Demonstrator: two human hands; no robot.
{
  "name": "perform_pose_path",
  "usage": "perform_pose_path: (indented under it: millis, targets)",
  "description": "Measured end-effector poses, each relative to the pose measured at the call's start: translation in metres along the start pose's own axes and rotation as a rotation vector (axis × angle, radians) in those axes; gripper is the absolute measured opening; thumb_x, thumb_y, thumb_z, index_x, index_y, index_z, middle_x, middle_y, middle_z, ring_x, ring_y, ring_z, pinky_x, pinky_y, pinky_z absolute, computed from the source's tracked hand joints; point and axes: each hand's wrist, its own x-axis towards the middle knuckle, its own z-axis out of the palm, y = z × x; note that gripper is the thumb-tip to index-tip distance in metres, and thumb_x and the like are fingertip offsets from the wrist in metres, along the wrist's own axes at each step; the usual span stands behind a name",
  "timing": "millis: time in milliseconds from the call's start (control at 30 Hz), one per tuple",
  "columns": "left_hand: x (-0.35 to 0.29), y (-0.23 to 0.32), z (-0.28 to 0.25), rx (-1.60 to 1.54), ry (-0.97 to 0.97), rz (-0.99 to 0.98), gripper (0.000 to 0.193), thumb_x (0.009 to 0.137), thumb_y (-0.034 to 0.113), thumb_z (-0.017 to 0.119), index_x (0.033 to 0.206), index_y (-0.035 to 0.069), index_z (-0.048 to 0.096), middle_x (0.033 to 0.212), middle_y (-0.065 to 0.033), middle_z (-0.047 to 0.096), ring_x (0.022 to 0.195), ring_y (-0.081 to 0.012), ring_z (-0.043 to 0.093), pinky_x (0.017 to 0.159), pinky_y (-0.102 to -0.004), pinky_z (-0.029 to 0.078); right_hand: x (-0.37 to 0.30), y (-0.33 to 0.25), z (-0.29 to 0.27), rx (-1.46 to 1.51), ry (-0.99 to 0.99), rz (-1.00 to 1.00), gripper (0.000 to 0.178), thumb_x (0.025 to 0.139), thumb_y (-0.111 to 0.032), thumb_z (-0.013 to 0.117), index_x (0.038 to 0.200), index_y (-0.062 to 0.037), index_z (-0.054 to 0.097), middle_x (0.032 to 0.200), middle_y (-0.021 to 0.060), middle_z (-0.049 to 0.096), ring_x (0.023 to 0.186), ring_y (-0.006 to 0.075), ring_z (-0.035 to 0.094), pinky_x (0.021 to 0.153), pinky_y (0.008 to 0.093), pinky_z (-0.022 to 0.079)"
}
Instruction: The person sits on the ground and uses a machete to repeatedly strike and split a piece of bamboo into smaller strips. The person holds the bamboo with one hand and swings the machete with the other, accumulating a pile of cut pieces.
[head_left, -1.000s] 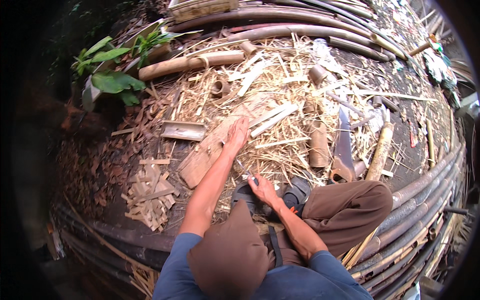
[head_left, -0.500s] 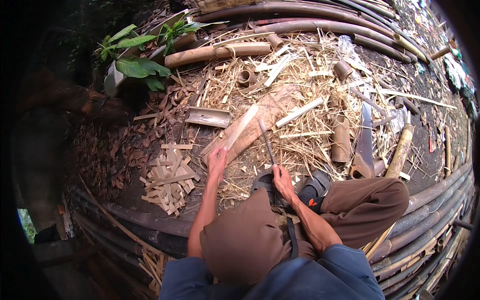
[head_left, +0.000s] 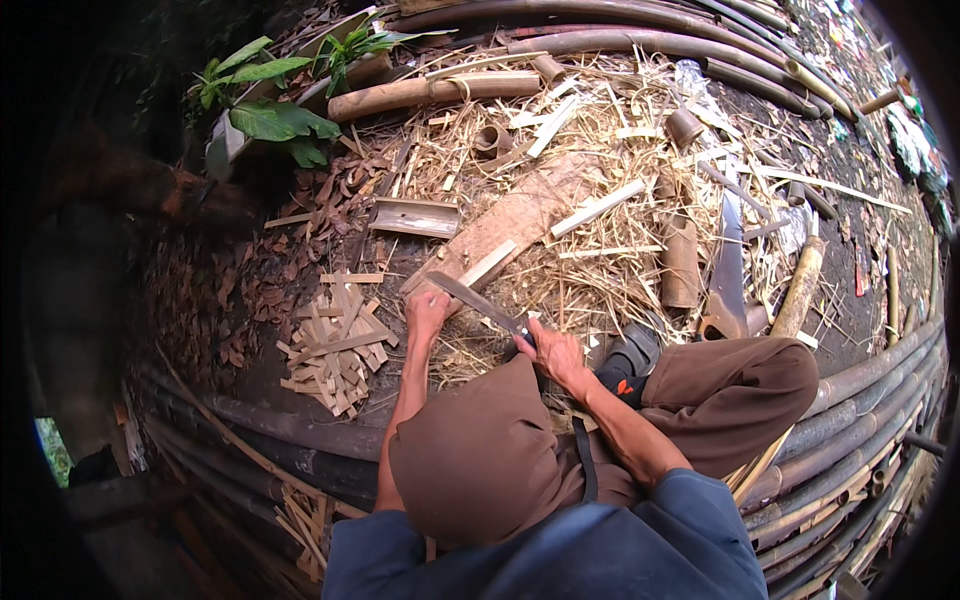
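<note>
My left hand (head_left: 428,310) is closed on the near end of a pale bamboo strip (head_left: 489,262), which lies along a worn wooden plank (head_left: 535,205). In my right hand (head_left: 556,352) is the dark handle of a long-bladed knife (head_left: 478,301). Its blade points up and to the left and crosses over the strip just beyond my left fingers. Whether the edge touches the strip, I cannot tell. A heap of short split bamboo pieces (head_left: 338,345) sits on the ground to the left of my left hand.
Shavings (head_left: 610,290) cover the ground around the plank. A handsaw (head_left: 729,255) lies to the right, beside a bamboo tube (head_left: 681,265). A split bamboo half (head_left: 415,217) rests left of the plank. Long bamboo poles (head_left: 640,40) are stacked at the back, with more at both near sides.
The knife has swung left, from pointing away beside the strip to lying across it. My left hand and the strip have come slightly nearer, and my right hand has turned with the knife.
</note>
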Motion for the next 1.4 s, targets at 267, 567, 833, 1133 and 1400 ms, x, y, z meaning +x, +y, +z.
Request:
perform_pose_path:
  millis: [267, 567, 833, 1133, 1400]
  targets:
    - [0.009, 0.042, 0.013, -0.526, 0.207, 0.132, 0.04, 0.083, 0.017, 0.067, 0.119, 0.0, 0.063, 0.085, -0.0125, 0.068, 0.068, -0.0187, 0.062, 0.063, -0.0318, 0.052, 0.028, 0.046, -0.03, 0.184, -0.004, 0.332, 0.048, 0.094, -0.052, 0.047, 0.107, -0.0059, 0.056, 0.088, 0.0322, 0.064, 0.089, 0.0508, 0.062, 0.078, 0.057, 0.048]
    - [0.028, 0.109, 0.044, -0.274, 0.245, 0.815, 0.02, 0.091, 0.02, 0.065, 0.099, 0.002, 0.066, 0.092, -0.0085, 0.066, 0.085, -0.0177, 0.06, 0.077, -0.0329, 0.049, 0.02, 0.034, -0.003, 0.623, -0.011, 0.406, 0.06, 0.095, -0.053, 0.044, 0.111, 0.0024, 0.061, 0.101, 0.0349, 0.062, 0.103, 0.0502, 0.058, 0.089, 0.0501, 0.044]
    - [0.013, 0.11, 0.003, -0.969, -0.322, -0.099, 0.025, 0.104, 0.03, 0.039, 0.113, 0.009, 0.048, 0.065, 0.0024, 0.043, 0.05, -0.0061, 0.039, 0.05, -0.0238, 0.04, 0.027, 0.046, 0.016, 0.592, 0.152, 0.353, 0.054, 0.094, -0.054, 0.05, 0.081, -0.0025, 0.059, 0.061, 0.0017, 0.048, 0.058, 0.0142, 0.045, 0.054, 0.033, 0.038]
    - [-0.052, 0.117, -0.012, -0.631, -0.874, -0.008, 0.023, 0.102, 0.026, 0.046, 0.107, 0.005, 0.052, 0.065, 0.0022, 0.048, 0.053, -0.0061, 0.044, 0.048, -0.0231, 0.038, 0.049, -0.02, -0.074, 1.307, -0.006, 0.322, 0.043, 0.092, -0.049, 0.06, 0.087, -0.0068, 0.053, 0.061, -0.0026, 0.048, 0.048, 0.0074, 0.043, 0.042, 0.0242, 0.037]
    - [-0.064, 0.108, -0.012, -0.892, -0.82, -0.127, 0.029, 0.1, 0.019, 0.051, 0.126, 0.006, 0.047, 0.075, -0.0011, 0.051, 0.063, -0.0095, 0.048, 0.059, -0.0249, 0.044, 0.035, 0.01, -0.1, 0.698, 0.514, 0.274, 0.043, 0.089, -0.048, 0.064, 0.091, -0.0058, 0.054, 0.067, 0.0039, 0.055, 0.055, 0.0168, 0.052, 0.053, 0.0371, 0.044]
